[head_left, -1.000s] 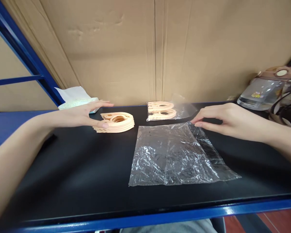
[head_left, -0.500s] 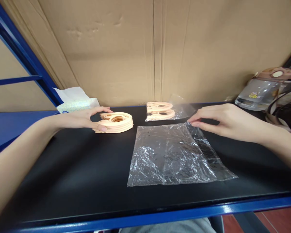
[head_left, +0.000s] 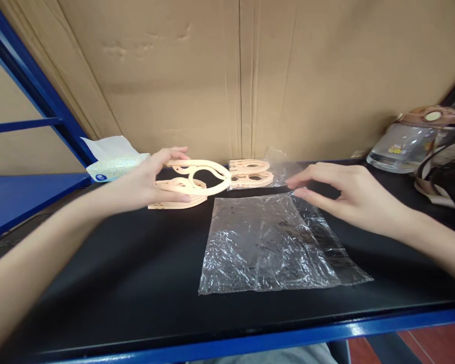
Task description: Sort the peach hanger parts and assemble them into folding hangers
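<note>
Left hand (head_left: 151,177) gripped a cream looped piece (head_left: 217,189) between thumb and fingers, holding it level above a stack of similar pieces (head_left: 182,203) towards the back left of the black worktop (head_left: 136,283). Right hand (head_left: 337,189) had thumb and forefinger narrowly parted at the far edge of a flat clear bag (head_left: 258,242); contact with the film was hard to tell. Bag lay between the worktop's back and front edges, right of centre. Bagged cream pieces (head_left: 250,179) sat near the back edge; tissue pack (head_left: 116,164) at back left corner, bottle (head_left: 402,144) at back right.
</note>
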`<state>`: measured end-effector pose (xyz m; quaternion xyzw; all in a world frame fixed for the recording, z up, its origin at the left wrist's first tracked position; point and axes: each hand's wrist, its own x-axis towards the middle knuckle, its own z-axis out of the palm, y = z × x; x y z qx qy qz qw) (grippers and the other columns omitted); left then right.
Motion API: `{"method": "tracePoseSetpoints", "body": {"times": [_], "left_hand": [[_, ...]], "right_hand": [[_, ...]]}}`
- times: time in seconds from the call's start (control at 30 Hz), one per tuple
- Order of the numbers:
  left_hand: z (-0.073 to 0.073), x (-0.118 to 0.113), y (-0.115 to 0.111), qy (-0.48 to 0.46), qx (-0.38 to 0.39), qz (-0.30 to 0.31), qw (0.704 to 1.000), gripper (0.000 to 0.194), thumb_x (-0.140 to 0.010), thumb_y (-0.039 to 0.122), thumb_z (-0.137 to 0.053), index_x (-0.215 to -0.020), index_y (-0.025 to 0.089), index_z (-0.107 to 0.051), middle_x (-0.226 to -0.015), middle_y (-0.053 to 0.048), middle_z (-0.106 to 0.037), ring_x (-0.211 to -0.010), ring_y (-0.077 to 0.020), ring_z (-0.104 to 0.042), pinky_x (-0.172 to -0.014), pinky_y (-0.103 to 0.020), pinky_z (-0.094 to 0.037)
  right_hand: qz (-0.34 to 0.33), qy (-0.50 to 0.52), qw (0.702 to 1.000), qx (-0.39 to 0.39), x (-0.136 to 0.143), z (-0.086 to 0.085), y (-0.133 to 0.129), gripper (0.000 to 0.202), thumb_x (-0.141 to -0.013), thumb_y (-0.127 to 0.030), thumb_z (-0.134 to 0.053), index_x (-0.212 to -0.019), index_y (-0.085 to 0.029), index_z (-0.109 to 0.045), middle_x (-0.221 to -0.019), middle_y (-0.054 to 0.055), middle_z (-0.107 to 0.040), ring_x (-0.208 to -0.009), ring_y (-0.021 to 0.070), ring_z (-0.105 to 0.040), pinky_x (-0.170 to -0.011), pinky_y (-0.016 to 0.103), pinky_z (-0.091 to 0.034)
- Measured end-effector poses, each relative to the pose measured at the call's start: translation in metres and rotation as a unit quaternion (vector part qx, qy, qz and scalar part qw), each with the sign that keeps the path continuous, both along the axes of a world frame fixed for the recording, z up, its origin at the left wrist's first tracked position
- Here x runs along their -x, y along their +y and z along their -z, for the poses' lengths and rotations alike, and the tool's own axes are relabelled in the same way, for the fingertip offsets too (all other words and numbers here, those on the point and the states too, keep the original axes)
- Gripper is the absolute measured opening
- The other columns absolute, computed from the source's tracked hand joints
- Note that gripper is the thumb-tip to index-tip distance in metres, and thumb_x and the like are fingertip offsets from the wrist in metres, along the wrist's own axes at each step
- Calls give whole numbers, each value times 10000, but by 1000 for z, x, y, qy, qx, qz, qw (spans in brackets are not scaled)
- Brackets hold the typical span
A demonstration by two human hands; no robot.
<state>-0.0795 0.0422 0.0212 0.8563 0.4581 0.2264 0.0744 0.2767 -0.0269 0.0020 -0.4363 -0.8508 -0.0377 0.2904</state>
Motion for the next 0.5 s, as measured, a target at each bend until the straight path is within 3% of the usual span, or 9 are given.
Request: {"method": "tracePoseSetpoints", "body": {"times": [0.07, 0.17, 0.27, 0.33, 0.4, 0.5], "left_hand": [[11, -23, -14, -39, -56, 63, 996, 736, -655, 542, -751, -1244, 241, -428, -1479, -91, -337, -1304, -303, -406, -1053, -477, -372], [25, -54, -34, -36, -79, 135, 987, 683, -681, 492, -760, -1227, 265, -418, -1489, -97, -317, -1374, -312, -307, -1077, -527, -334], [31, -71, -50, -15, -86, 161, 983, 672, -699, 471, -755, -1238, 276, -404, -1490, -100, -314, -1373, -317, -303, -1071, -564, -328], [31, -76, -57, -14, -92, 174, 980, 671, -703, 460, -757, -1237, 278, -396, -1483, -96, -325, -1358, -301, -331, -1064, -539, -351], [30, -77, -61, -23, -104, 177, 978, 672, -701, 461, -759, -1235, 281, -394, -1477, -90, -336, -1352, -291, -341, -1060, -514, -367], [29, -76, -63, -30, -125, 167, 977, 678, -707, 467, -753, -1245, 277, -387, -1477, -92, -333, -1361, -293, -321, -1066, -512, -359]], "right_hand": [[-8, 81, 994, 75, 10, 1, -5, 299, -891, -443, -524, -1058, -225, -643, -927, 21, -673, -788, 154, -606, -636, 275, -444], [-39, 167, 963, 208, 23, 4, -13, 332, -870, -499, -542, -1054, -236, -624, -712, -30, -575, -608, 105, -500, -541, 241, -385], [-57, 223, 927, 296, 30, 8, -18, 281, -842, -475, -595, -930, -209, -570, -535, -85, -392, -490, 75, -325, -459, 221, -272], [-51, 256, 914, 312, 30, 12, -18, 292, -820, -438, -636, -957, -214, -508, -501, -111, -327, -471, 70, -268, -443, 217, -227], [-50, 271, 906, 320, 30, 13, -16, 322, -804, -414, -659, -989, -213, -489, -517, -110, -348, -480, 70, -276, -446, 218, -222], [-94, 258, 888, 370, 29, 12, -12, 246, -811, -410, -639, -838, -176, -569, -619, -52, -452, -549, 73, -351, -483, 225, -262]]}}
